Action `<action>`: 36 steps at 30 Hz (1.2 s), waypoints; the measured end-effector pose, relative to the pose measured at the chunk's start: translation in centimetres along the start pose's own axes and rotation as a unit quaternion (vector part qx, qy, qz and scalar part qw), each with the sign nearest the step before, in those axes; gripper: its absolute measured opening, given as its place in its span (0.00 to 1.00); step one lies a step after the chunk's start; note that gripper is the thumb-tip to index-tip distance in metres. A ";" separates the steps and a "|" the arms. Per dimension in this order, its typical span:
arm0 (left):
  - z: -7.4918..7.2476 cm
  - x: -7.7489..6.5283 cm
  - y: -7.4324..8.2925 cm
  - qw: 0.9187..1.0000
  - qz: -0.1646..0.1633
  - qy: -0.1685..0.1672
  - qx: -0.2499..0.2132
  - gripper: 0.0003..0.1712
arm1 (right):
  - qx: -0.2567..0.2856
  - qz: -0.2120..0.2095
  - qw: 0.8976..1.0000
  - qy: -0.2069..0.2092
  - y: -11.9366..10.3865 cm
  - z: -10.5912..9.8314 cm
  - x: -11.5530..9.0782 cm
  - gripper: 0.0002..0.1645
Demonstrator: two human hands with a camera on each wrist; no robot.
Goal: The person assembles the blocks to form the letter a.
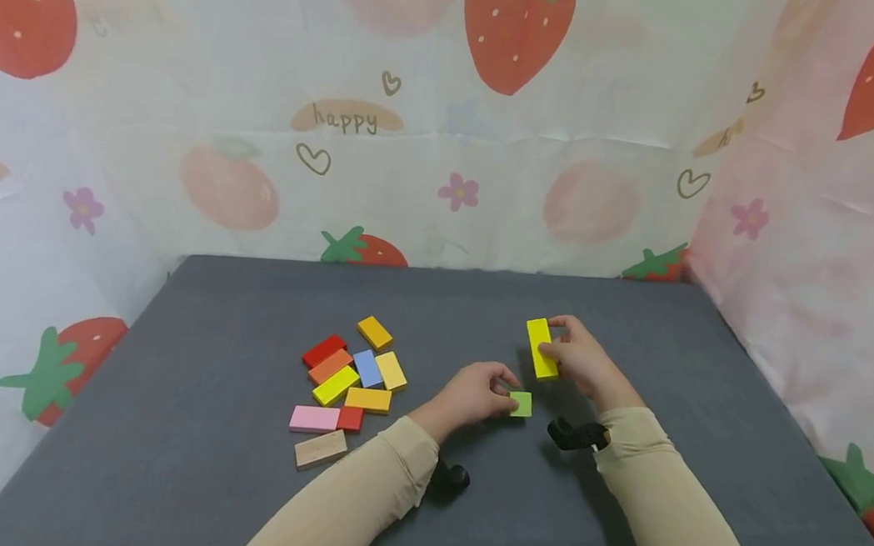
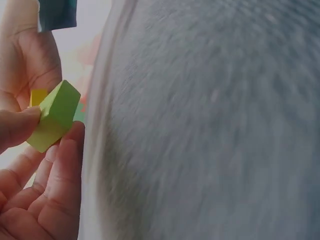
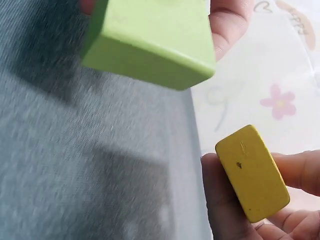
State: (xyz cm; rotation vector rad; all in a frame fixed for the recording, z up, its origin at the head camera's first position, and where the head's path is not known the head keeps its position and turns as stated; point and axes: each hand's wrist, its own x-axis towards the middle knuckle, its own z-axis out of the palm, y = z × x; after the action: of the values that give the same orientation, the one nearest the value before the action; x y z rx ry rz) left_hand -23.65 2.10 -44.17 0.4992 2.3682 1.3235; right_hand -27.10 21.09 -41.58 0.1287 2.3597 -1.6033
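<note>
Between thumb and fingers, my left hand (image 1: 477, 395) pinches a light green block (image 1: 522, 404) over the right middle of the table. In the left wrist view the green block (image 2: 57, 115) shows tilted, gripped at its sides. My right hand (image 1: 585, 361), a little farther back and to the right, holds a long yellow block (image 1: 542, 349) by its right side. One small end of that yellow block (image 3: 253, 173) faces the right wrist camera, with a dark speck on it. The two blocks are apart, the green one nearer the body.
Left of the hands several blocks lie flat on the dark grey table (image 1: 199, 359), among them a pink block (image 1: 314, 419), a blue block (image 1: 368, 369) and a plain wooden block (image 1: 321, 450). A strawberry-print cloth (image 1: 428, 172) hangs behind and at both sides.
</note>
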 end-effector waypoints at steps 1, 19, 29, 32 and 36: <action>0.3 0.1 0.1 1.000 -0.003 -0.002 0.000 0.11 | 0.001 -0.004 1.000 -0.003 0.2 -0.2 -0.1 0.33; 2.1 1.2 0.8 0.994 -0.039 0.015 0.097 0.08 | 0.024 0.001 1.000 -0.005 1.8 -0.9 -0.2 0.35; 2.3 1.0 1.2 0.988 -0.026 0.023 0.150 0.10 | 0.010 0.010 1.000 0.002 2.0 -0.1 0.2 0.32; 2.4 0.9 1.3 0.987 -0.026 0.014 0.158 0.11 | 0.016 0.007 1.000 -0.001 2.0 0.3 0.3 0.32; 2.6 0.7 1.4 0.986 -0.034 0.006 0.164 0.13 | 0.016 0.003 1.000 -0.008 2.2 0.6 0.5 0.32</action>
State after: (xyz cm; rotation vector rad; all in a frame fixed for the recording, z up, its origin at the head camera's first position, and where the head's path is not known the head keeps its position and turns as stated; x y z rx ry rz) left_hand -22.81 4.98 -44.37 0.4981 2.6019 0.9104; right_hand -26.92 21.30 -43.88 0.1290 2.3190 -1.6346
